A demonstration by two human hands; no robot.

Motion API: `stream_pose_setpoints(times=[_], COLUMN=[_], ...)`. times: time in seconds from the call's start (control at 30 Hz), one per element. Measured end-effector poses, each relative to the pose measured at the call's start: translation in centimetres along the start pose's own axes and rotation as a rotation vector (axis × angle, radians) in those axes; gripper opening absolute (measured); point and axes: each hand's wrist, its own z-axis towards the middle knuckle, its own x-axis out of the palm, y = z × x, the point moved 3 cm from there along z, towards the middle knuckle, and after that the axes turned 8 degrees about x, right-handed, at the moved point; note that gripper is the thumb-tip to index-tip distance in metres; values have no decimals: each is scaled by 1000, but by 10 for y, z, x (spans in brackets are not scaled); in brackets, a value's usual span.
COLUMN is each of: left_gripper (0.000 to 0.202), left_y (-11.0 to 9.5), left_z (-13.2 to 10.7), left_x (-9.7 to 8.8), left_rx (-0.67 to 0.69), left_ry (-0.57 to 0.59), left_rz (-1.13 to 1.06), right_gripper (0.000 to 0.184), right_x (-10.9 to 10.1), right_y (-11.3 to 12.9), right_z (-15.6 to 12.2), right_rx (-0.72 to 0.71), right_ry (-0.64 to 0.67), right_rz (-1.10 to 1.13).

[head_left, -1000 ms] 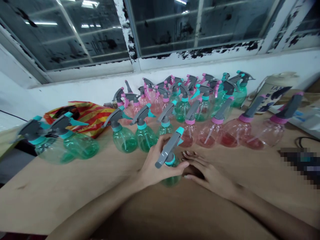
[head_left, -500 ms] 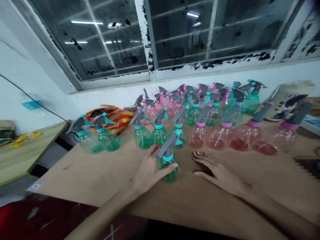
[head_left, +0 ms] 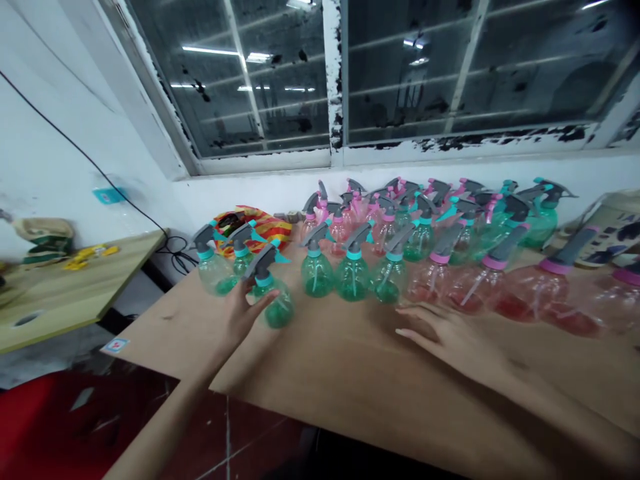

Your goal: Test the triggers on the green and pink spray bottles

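Spray bottle (head_left: pixel 279 308), green, clear-walled, grey trigger head with turquoise collar and nozzle, is leaning slightly in the left hand (head_left: pixel 241 317). That hand is grasping it from the left side, thumb lying across the front just below the collar; whether the base is touching the counter (head_left: pixel 325 353) cannot be told. Green liquid is filling only the lower part. Bottle is sitting toward the counter's left end, just in front of a pair of green bottles (head_left: pixel 213 271) and partly overlapping the nearer one in view. To its right, a little apart, three green bottles (head_left: pixel 353 276) are standing upright in a row. Right hand (head_left: pixel 445 335) is holding nothing; palm is facing down, fingers reaching leftward and loosely spread, near the third green bottle of that row and the front pink bottles (head_left: pixel 530 291). Contact between right hand and counter cannot be made out. Pink bottles are continuing the row rightward, red liquid lying low inside. Behind, a crowded group of pink and green bottles (head_left: pixel 340 233) is standing close to the wall. Red-and-yellow bag (head_left: pixel 276 230) is lying behind the left pair. Cream container (head_left: pixel 613 223) is showing at far right, partly cut off.
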Motion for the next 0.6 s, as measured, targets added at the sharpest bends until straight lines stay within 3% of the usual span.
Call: stream_pose_setpoints(times=[0.2,0.4,0.6], left_gripper=[42,38,39], left_y=[5,3,6], left_z=[19,36,42], left_x=[17,25,31], left_rx=[24,55,85], left_ry=[-53,-30,-22], left_rz=[4,-5,-46], right_gripper=[37,46,51], right_x=[-13,8,25], right_y=[60,94,122], right_z=[34,78,99], right_rx=[79,117,71], right_ry=[-28,-118,-165], right_rz=[69,113,161])
